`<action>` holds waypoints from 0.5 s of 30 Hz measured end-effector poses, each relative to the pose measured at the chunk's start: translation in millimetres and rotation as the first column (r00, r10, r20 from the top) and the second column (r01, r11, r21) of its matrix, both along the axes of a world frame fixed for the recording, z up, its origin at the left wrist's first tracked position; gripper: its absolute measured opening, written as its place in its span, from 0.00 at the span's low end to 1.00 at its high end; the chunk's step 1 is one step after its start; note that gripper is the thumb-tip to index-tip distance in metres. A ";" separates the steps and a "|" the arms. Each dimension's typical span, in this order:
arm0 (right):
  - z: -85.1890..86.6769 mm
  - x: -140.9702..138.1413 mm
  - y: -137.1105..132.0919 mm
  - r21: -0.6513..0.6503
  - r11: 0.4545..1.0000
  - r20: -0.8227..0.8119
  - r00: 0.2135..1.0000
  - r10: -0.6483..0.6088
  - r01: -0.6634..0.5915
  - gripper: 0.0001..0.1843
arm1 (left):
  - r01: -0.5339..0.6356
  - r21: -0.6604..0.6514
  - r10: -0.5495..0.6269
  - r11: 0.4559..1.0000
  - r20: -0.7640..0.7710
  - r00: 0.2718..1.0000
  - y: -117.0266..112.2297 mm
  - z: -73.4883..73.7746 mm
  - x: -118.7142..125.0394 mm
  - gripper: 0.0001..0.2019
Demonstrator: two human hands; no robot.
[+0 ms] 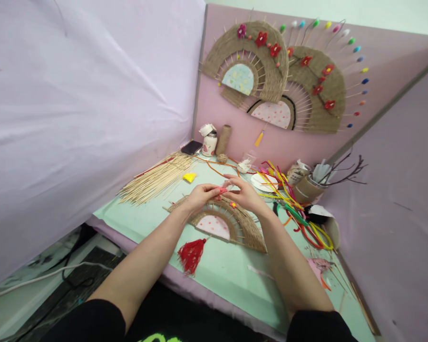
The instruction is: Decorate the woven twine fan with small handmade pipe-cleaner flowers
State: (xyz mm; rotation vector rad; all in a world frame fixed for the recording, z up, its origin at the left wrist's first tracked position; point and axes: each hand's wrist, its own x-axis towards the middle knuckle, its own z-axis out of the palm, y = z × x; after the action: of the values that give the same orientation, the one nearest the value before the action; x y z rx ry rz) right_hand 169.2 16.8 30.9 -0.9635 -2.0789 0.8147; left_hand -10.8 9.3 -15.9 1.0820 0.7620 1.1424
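Both my hands meet above a woven twine fan that lies on the pale green tabletop. Between the fingertips is a small pink-red piece, possibly soft clay; its exact shape is too small to tell. My left hand pinches it from the left. My right hand holds it from the other side, with thumb and fingers bent round it. On the fan sits a little red flower with a yellow centre, just below my right hand. A red tassel hangs toward the table's near edge from the fan's spotted half-circle.
Thin bamboo sticks lie in a heap at the left, near a yellow packet. A phone, a jar and a twine roll stand behind. Coloured pipe cleaners and green-handled scissors crowd the right. Finished fans hang on the back board.
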 end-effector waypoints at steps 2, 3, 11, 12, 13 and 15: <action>1.7 -1.2 -1.0 0.019 1.000 0.012 1.000 -0.011 0.011 0.11 | -0.009 0.002 0.009 1.000 -0.007 1.000 0.0 -0.1 0.0 0.21; 2.6 -1.8 -1.6 0.036 0.999 0.023 0.999 -0.023 0.022 0.10 | -0.013 0.001 0.013 1.000 -0.009 1.000 0.1 -0.2 -0.1 0.21; 2.0 -3.3 -3.3 0.097 0.995 0.048 0.998 -0.041 0.036 0.10 | -0.027 0.009 0.027 1.000 -0.018 0.999 3.2 -1.7 -1.4 0.22; 2.3 -3.5 -3.4 0.106 0.994 0.050 0.998 -0.041 0.035 0.10 | -0.028 0.014 0.028 1.000 -0.017 0.999 3.5 -2.1 -1.8 0.22; 2.7 -3.7 -3.5 0.123 0.992 0.054 0.997 -0.046 0.039 0.10 | -0.029 0.016 0.029 0.999 -0.016 0.999 3.8 -2.4 -2.1 0.22; 3.7 -4.2 -4.1 0.165 0.985 0.060 0.996 -0.068 0.057 0.09 | -0.032 0.014 0.033 0.999 -0.014 0.999 4.6 -3.3 -2.8 0.22</action>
State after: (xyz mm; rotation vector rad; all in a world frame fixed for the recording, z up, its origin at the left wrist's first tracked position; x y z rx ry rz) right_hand 165.0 12.7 34.6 -0.9720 -2.1229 0.5778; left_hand -13.6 13.9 -19.1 1.0936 0.7864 1.1699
